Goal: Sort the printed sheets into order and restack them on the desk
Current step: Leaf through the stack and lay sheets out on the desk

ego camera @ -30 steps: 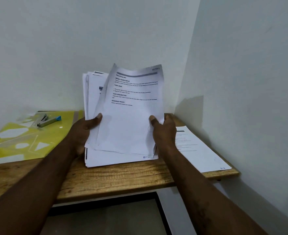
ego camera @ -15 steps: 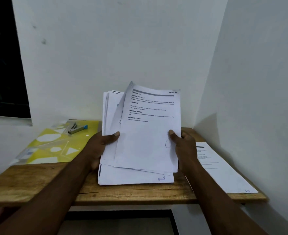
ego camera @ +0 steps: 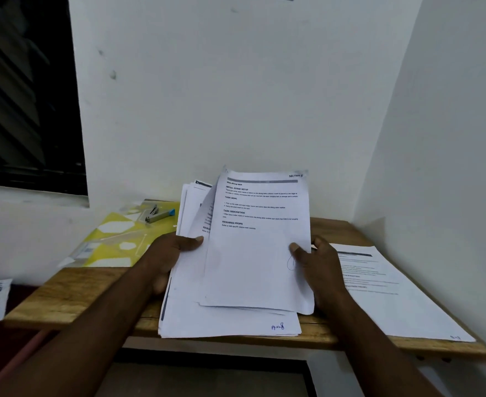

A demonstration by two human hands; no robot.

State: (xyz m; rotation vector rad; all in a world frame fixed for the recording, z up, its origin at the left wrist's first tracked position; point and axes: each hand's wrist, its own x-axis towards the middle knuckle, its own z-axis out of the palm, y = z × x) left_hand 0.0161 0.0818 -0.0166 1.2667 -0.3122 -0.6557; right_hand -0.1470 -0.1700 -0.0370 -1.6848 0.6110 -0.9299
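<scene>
Fingers (ego camera: 191, 242) of the left hand (ego camera: 164, 259) curl round the left edge of the sheaf (ego camera: 190, 213): thumb on the face, the rest hidden behind the paper. Right hand (ego camera: 322, 270) pinches the front sheet (ego camera: 259, 253) at its right edge, thumb on the print side, other fingers behind. Both hands hold paper.

Head view: front sheet is tilted up toward the camera, headings readable, "SECTION" mark at the top corner. Probably held that way to check its place in the order. Sheets behind it fan out to the left, likely so each can be peeled off singly. Sheaf's lower edge meets the stack (ego camera: 230, 325) lying flat at the front of the tabletop (ego camera: 72, 296); cannot tell if it touches. Stack has a handwritten page mark at its near corner. Lone sheet (ego camera: 393, 296) lies flat to the right, apart from the stack, looks like the start of the sorted pile. Yellow folder (ego camera: 115, 239) with a stapler (ego camera: 157, 216) on it sits far left, out of the way. Sorting looks early.
</scene>
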